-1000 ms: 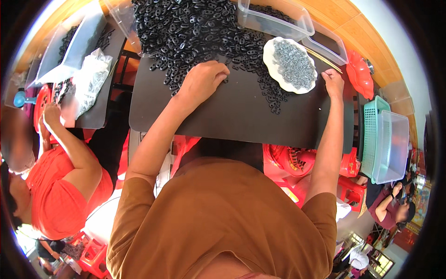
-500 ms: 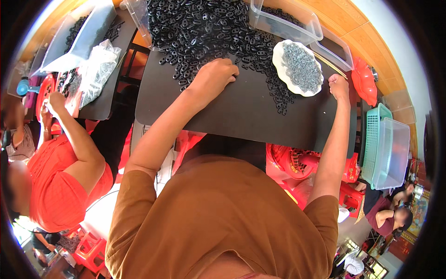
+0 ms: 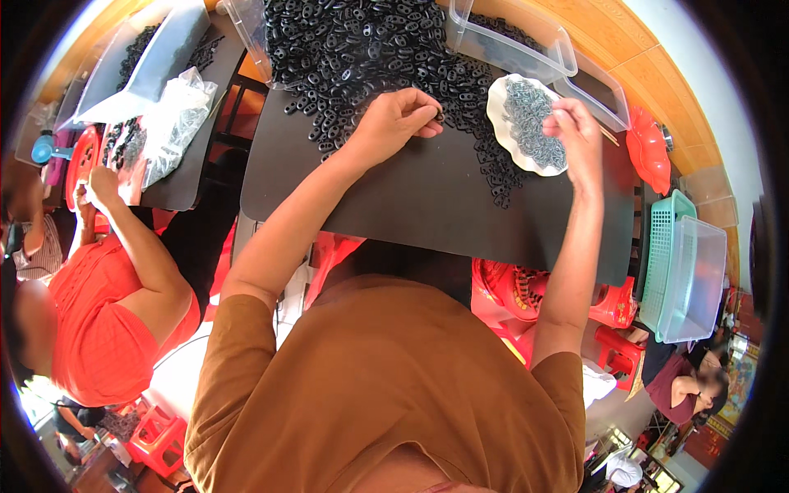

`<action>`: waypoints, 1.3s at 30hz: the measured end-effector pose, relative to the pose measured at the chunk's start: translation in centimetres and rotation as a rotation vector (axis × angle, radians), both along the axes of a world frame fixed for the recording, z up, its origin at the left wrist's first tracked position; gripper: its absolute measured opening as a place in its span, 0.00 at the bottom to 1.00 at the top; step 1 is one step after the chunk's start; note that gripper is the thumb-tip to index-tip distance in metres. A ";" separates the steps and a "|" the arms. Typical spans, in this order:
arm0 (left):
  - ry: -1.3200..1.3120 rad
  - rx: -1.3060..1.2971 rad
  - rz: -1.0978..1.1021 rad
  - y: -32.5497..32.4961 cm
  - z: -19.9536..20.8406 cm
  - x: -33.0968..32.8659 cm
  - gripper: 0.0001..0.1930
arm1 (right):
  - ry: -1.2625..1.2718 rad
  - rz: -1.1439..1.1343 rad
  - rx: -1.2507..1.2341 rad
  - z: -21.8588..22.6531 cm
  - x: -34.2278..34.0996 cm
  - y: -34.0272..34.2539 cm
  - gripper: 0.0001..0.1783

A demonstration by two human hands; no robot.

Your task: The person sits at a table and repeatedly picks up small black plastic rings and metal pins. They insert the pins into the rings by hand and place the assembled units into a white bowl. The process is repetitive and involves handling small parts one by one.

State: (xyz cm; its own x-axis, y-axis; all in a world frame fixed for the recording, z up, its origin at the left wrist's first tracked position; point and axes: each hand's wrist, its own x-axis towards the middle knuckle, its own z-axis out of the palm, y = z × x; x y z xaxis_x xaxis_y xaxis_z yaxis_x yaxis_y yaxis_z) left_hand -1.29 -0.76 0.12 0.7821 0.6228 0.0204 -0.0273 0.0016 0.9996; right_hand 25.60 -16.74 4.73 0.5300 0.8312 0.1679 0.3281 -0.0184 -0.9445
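My left hand (image 3: 396, 125) is closed in a pinch beside the big pile of black two-holed plastic pieces (image 3: 353, 49). A small dark piece shows at its fingertips, most likely one from the pile, though the fingers cover most of it. Over the right edge of a white scalloped dish (image 3: 503, 135) hovers my right hand (image 3: 579, 141), thumb and fingers drawn together. Whatever it may hold is too small to make out. Small silvery metal parts (image 3: 530, 123) fill the dish. Left of the dish, smaller dark parts (image 3: 500, 168) lie in a strip on the dark table (image 3: 394, 209).
Clear plastic bins (image 3: 514, 45) stand along the far edge. A red scalloped dish (image 3: 649, 152) and a green basket (image 3: 660, 255) with a clear bin are on the right. At the left, a person in red (image 3: 123, 312) works at another table beside a plastic bag (image 3: 177, 115).
My right hand has moved from beside the dish's right side up and left, over the metal parts. My left hand has lifted a little to the right, a dark piece now showing at its fingertips.
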 end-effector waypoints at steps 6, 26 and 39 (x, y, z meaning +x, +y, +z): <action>-0.142 -0.308 0.010 0.5 -1.1 1.3 0.06 | 0.205 0.267 -0.002 -1.3 -8.4 5.1 0.06; -0.155 -0.216 -0.010 0.4 -1.0 1.6 0.05 | 0.174 0.192 0.185 -3.9 -10.3 6.6 0.02; -0.141 -0.268 0.036 0.4 -1.1 1.7 0.06 | 0.201 0.213 0.209 -4.0 -10.4 6.7 0.03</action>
State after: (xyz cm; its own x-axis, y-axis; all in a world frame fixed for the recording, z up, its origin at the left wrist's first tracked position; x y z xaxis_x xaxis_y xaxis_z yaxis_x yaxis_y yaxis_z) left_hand 0.44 -0.34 -1.01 0.7605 0.6480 -0.0418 -0.1705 0.2614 0.9501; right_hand 15.16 -10.09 0.73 0.3880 0.8854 0.2558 0.1109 0.2307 -0.9667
